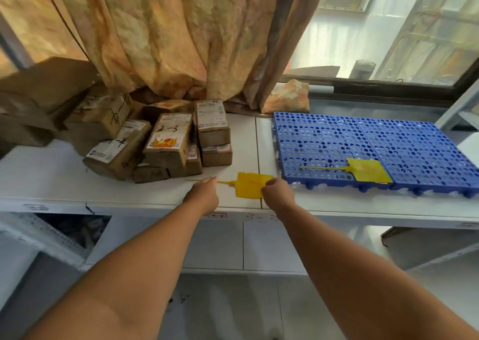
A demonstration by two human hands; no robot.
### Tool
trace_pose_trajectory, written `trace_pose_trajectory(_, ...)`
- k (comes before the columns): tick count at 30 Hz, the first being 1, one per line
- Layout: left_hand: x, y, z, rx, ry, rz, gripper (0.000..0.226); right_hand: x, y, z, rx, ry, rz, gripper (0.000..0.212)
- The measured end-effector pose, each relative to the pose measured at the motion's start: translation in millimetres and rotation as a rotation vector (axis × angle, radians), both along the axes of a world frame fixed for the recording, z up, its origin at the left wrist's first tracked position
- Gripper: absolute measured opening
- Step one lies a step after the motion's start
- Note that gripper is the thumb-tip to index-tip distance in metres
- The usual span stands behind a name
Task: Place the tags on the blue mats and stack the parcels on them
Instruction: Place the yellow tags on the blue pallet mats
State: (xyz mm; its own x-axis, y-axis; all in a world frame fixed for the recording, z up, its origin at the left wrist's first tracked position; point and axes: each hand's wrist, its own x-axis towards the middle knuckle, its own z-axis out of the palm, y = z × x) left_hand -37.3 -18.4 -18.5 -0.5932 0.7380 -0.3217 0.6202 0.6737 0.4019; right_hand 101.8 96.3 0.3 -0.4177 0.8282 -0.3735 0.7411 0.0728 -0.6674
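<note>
Yellow tag [250, 186] lies flat on the white desk [64, 179], near its front edge and just short of the blue mats [318, 142]. The right hand [278, 193] has its grip closed on the right edge of the tag's square plate, fingers curled round it. The left hand [203, 194] reaches over the thin strap with fingers stretched forward; whether it pinches the strap or only touches it I cannot tell.

The tag's long axis runs left to right, with the strap pointing left toward the parcels [166, 142] and the plate toward the mats. The mats lie to the right of the grip, so the right hand is the nearer one and would likely lead the carry.

A second tag [368, 169] already rests on the left mat close to the seam, aligned the same way. The far mat [420, 145] shows no tag and probably takes this one. The parcels are heaped before the curtain [168, 41].
</note>
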Motion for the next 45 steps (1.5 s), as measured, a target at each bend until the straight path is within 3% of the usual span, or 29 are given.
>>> trace_pose_trajectory(7,6.2,-4.8,-11.0,0.048,0.151,-0.009,0.042,-2.2,-4.5,-2.6,-0.257,0.142,-0.261,0.035)
trace_pose_trajectory(10,10.2,-7.4,-17.2,0.122,0.125,-0.019,0.027,-2.2,-10.0,-7.0,-0.363,0.173,-0.300,0.029)
trace_pose_trajectory(14,11.3,-9.1,-15.7,0.136,0.021,0.003,0.013,0.6,-16.2,-6.9,-0.436,0.187,-0.333,0.004)
trace_pose_trajectory(15,11.8,-9.1,-14.1,0.116,0.026,-0.017,0.013,2.9,-15.9,-7.3,-0.446,0.192,-0.344,0.008)
trace_pose_trajectory(18,14.3,-11.9,-11.0,0.079,0.047,-0.044,0.007,7.2,-17.1,-7.1,-0.423,0.179,-0.306,0.012)
trace_pose_trajectory(22,22.7,-18.7,-9.7,0.048,0.115,-0.028,0.007,15.0,-21.7,-1.6,-0.380,0.234,-0.194,0.034)
trace_pose_trajectory(26,28.2,-18.5,2.2,0.108,0.080,-0.037,0.016,23.7,-19.0,5.1,-0.367,0.388,-0.237,0.033)
trace_pose_trajectory(29,28.9,-13.4,14.9,0.187,0.002,-0.038,0.026,32.0,-7.9,9.4,-0.308,0.501,-0.327,0.031)
trace_pose_trajectory(35,35.0,4.7,38.5,0.376,0.111,-0.048,0.028,69.7,28.2,22.2,-0.131,0.543,-0.607,0.031)
trace_pose_trajectory(40,54.7,32.6,52.7,0.454,0.208,-0.069,0.026,107.5,59.7,29.6,-0.190,0.624,-0.663,0.031)
trace_pose_trajectory(45,94.0,87.3,67.2,0.456,0.177,-0.071,0.023,152.0,105.5,42.0,-0.203,0.747,-0.711,0.021)
